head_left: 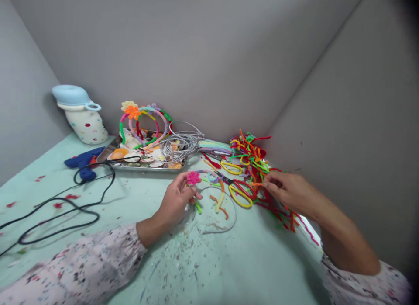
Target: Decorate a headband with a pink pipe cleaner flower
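Observation:
My left hand (176,195) is closed in a pinch at a pink pipe-cleaner flower (193,178). From beside its fingers a grey wire (234,213) curves out over the table, partly wrapped in coloured fuzzy pieces; whether flower and wire are joined is hidden. On the right, my right hand (282,186) pinches the end of an orange pipe cleaner (257,184) at the edge of a tangled pile of pipe cleaners (250,154). Between the hands lie scissors (241,195) with red and yellow handles, and short orange and yellow pipe-cleaner pieces (221,195).
Behind stands a metal tray (150,166) of shells, topped by colourful wrapped hoops (149,121) and a coil of grey wire (183,143). A blue glue gun (85,161) with a looping black cord lies left, near a lidded white bottle (87,121). Grey walls (209,56) enclose the table.

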`<state>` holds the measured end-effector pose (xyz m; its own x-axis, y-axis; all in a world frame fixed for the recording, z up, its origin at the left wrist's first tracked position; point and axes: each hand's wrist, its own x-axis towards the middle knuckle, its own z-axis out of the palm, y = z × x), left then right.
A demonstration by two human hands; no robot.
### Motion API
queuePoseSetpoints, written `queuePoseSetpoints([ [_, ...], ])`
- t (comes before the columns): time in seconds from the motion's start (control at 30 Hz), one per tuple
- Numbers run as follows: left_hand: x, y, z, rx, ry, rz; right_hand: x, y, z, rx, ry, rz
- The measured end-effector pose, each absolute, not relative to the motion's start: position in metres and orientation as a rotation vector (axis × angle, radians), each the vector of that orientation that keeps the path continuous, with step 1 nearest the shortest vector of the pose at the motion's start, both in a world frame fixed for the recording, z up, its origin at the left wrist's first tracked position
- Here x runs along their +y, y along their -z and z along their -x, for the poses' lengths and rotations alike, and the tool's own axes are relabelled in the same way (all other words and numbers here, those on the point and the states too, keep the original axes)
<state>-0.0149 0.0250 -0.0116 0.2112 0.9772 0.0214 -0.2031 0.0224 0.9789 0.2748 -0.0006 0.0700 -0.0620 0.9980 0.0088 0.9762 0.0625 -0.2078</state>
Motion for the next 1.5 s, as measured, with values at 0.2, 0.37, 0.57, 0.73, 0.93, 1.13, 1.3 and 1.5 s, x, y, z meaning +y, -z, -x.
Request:
queuePoseSetpoints([
  [0.2, 0.026, 0.010, 0.015, 0.894, -1.182, -1.140, 0.008, -0.063, -0.271, -1.911, -0.291, 1.932],
  [0.37, 0.026, 0.010, 0.016, 0.903, -1.210, -1.150, 0.012, -0.050, -0.258, -1.933, -0.359, 1.870],
  [0.57, 0.027, 0.014, 0.017, 0.908, -1.183, -1.181, 0.026, -0.018, -0.251, -1.888, -0.321, 1.820],
  [0.73, 0.027, 0.013, 0.016, 0.921, -1.171, -1.139, 0.027, -0.007, -0.252, -2.078, -0.147, 1.865],
  [0.93, 0.026, 0.010, 0.015, 0.938, -1.157, -1.111, 0.013, -0.014, -0.230, -2.395, -0.072, 2.146],
  [1.13, 0.026, 0.008, 0.015, 0.951, -1.148, -1.128, 0.015, -0.004, -0.227, -2.498, 0.134, 2.184],
  [1.3, 0.026, 0.009, 0.015, 0.950, -1.135, -1.129, 0.018, 0.000, -0.230, -2.505, 0.101, 2.114],
  [1.5, 0.026, 0.012, 0.016, 0.938, -1.124, -1.143, 0.019, 0.002, -0.228, -2.472, 0.120, 2.051],
])
